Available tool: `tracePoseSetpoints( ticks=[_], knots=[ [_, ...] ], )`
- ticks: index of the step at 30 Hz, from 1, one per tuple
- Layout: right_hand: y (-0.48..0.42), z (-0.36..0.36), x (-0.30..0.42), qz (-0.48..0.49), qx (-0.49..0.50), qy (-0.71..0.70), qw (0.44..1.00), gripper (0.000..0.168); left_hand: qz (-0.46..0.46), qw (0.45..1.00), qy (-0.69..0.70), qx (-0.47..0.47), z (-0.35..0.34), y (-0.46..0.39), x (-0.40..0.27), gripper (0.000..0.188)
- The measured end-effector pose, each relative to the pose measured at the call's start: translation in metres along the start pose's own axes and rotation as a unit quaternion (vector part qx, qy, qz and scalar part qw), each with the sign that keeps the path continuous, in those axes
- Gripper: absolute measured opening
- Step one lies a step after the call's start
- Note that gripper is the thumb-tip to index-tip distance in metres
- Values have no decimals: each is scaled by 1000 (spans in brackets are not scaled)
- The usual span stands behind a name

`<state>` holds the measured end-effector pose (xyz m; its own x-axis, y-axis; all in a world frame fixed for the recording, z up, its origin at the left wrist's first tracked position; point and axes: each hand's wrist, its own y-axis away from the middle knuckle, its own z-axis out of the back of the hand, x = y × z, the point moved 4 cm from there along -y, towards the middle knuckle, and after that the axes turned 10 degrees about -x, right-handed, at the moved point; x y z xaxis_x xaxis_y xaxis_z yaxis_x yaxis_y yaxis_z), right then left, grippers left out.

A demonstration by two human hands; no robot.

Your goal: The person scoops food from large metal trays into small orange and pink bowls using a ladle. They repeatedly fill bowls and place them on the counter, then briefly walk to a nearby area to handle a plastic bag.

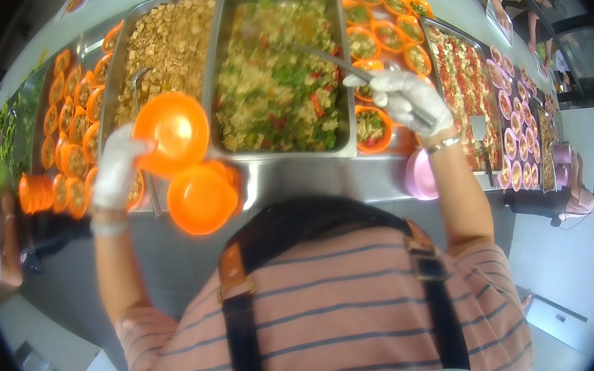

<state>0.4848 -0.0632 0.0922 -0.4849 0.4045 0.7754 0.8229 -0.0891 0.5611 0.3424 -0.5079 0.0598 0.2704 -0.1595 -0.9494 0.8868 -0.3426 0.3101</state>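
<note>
Gloved in white, my left hand (117,165) grips the rim of an empty orange bowl (172,127). That bowl is raised beside a stack of orange bowls (202,200) at the counter's front edge. My right hand (406,98), also gloved, is closed around the handle of a metal serving utensil (333,59). Its far end reaches over a steel pan of scrambled egg with green and red vegetables (276,80); the tip is blurred among the food. Left of that pan stands another steel pan, filled with diced tofu-like cubes (170,37), with a metal ladle (140,80) resting in it.
Filled orange bowls (75,158) crowd the left, and more filled orange bowls (388,34) sit right of the egg pan. Pink bowls (422,173) are stacked near my right forearm. Farther right is a red-and-white food tray (460,73) with a spatula (479,130). Other people work at both sides.
</note>
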Motion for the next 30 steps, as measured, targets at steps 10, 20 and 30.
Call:
tracePoseSetpoints(
  ticks=[10, 20, 30],
  knots=[
    [60, -46, 39, 67, -123, 247, 959, 40, 128, 977, 161, -62, -124, -162, 16, 47],
    [40, -29, 11, 459, -153, 617, 620, 68, 33, 963, 268, 8, -131, -147, 9, 68],
    [-89, -19, -63, 322, -50, 592, 737, 36, -41, 967, 234, -88, -11, -96, 1, 70]
  ],
)
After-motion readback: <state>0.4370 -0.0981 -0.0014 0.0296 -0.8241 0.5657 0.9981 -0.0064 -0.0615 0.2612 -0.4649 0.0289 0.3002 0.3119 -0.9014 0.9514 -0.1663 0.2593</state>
